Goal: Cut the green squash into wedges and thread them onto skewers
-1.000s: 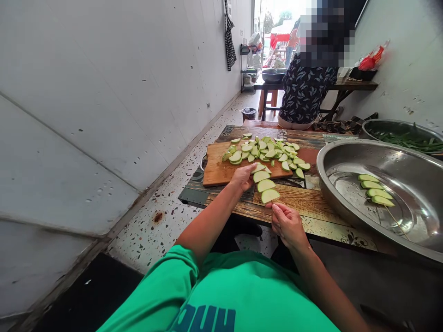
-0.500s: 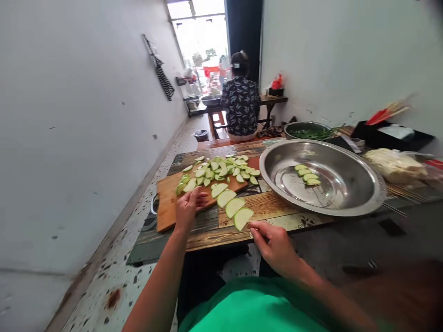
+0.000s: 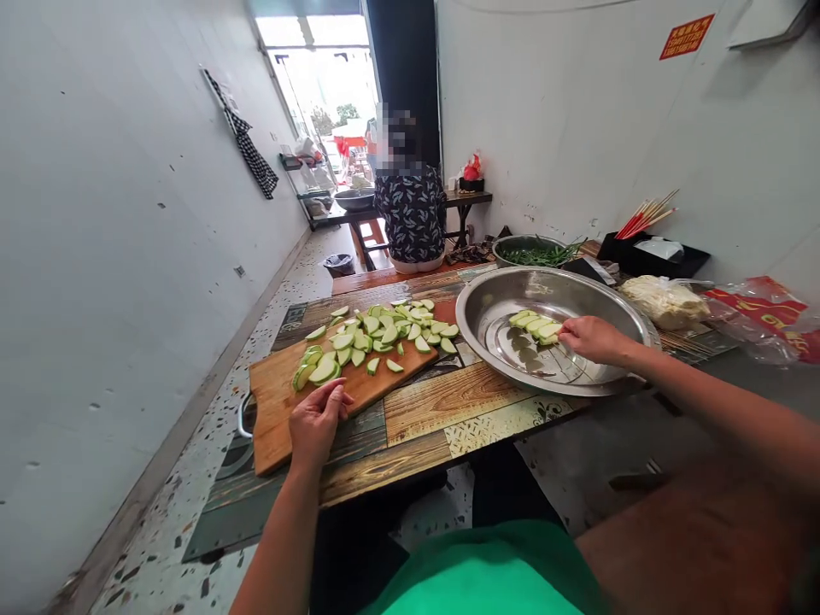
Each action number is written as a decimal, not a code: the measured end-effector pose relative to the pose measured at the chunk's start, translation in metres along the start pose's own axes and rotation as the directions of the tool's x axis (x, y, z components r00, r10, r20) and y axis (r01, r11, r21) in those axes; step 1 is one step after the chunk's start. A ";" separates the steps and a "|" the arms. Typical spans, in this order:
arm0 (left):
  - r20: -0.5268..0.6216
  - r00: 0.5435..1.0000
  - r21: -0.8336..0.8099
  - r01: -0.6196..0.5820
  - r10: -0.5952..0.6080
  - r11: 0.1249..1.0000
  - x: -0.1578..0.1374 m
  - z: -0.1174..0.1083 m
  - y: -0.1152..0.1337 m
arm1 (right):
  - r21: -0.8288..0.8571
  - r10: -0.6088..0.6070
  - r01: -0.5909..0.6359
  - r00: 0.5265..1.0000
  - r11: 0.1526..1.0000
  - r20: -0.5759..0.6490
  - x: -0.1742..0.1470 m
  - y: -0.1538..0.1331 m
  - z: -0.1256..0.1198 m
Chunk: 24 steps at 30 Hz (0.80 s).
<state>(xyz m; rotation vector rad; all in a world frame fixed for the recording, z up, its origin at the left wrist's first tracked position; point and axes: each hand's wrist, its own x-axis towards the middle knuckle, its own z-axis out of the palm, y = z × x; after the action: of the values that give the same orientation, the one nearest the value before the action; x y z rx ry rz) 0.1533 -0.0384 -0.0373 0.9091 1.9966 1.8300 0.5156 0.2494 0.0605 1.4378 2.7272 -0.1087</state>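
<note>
Pinching one end of a row of green-edged slices [image 3: 536, 327], the right grip [image 3: 593, 340] holds it within the steel basin [image 3: 593, 299]. The left grip [image 3: 319, 418], loosely open, is near the cutting board [image 3: 272, 410], where loose slices [image 3: 377, 329] heap on the counter [image 3: 442, 401].

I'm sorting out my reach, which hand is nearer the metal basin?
Right. The right hand is over the metal basin, at the skewered slices; the left hand is outside it, by the cutting board.
</note>
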 end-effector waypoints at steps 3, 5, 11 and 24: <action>0.007 1.000 0.034 -0.002 0.002 0.999 0.000 0.000 0.001 | -0.031 -0.015 0.017 0.998 0.999 0.056 0.007 -0.004 0.014; 0.008 1.000 0.063 -0.005 0.005 0.998 0.000 0.000 0.002 | -0.021 -0.011 0.013 0.995 1.000 0.104 0.009 -0.008 0.023; 0.037 0.999 0.125 -0.022 0.017 0.992 0.000 0.001 0.003 | 0.009 -0.083 0.083 0.989 0.997 0.122 0.007 -0.011 0.027; 0.030 0.999 0.188 0.038 -0.045 0.981 0.003 -0.005 -0.004 | 0.093 0.516 -0.511 0.815 0.854 -0.262 -0.035 0.148 -0.002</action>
<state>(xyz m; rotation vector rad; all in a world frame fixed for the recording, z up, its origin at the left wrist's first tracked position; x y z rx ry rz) 0.1477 -0.0404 -0.0394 0.9355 2.1776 1.6141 0.6572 0.3040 0.0601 2.2949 2.4034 0.1046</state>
